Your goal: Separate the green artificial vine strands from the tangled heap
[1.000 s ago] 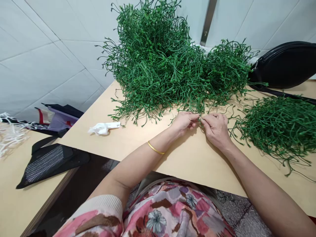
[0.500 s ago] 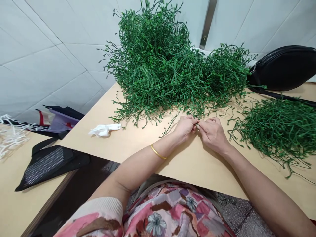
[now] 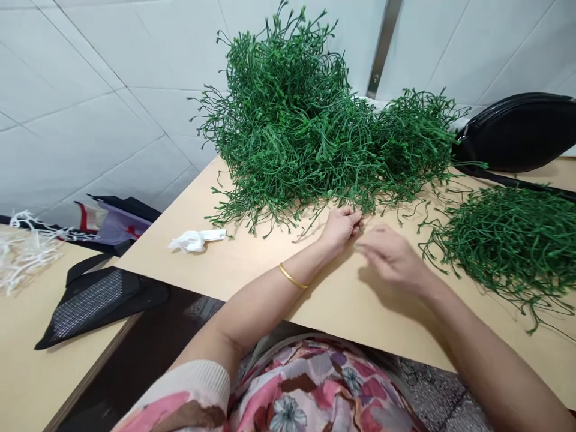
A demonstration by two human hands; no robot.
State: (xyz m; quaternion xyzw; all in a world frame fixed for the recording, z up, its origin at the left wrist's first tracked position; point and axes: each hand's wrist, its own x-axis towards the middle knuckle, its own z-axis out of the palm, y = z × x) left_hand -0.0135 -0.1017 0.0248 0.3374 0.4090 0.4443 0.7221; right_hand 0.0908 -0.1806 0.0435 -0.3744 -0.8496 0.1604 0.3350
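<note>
A large heap of thin green plastic-looking stems [image 3: 288, 132] with small branched tips lies on the table against the wall. At its near edge my left hand [image 3: 339, 230] is closed in a pinch on a green stem, most of which the fingers hide. Just to the right, my right hand [image 3: 390, 255] hovers a little apart from the left one. Motion blurs its fingers, so whether anything is between them does not show. A smaller pile of similar green stems [image 3: 513, 240] lies on the table to the right of my right hand.
A crumpled white piece [image 3: 193, 240] lies left on the tabletop [image 3: 279, 282]. At the back right rests a black bag [image 3: 522, 132] with its strap. Another table on the left holds white strands [image 3: 31, 252] and a black mesh item [image 3: 90, 306]. Tiled wall stands behind.
My right hand has drawn away from the left hand, slightly right and toward me. My left hand stays pinched in nearly the same place. The whole view has shifted slightly.
</note>
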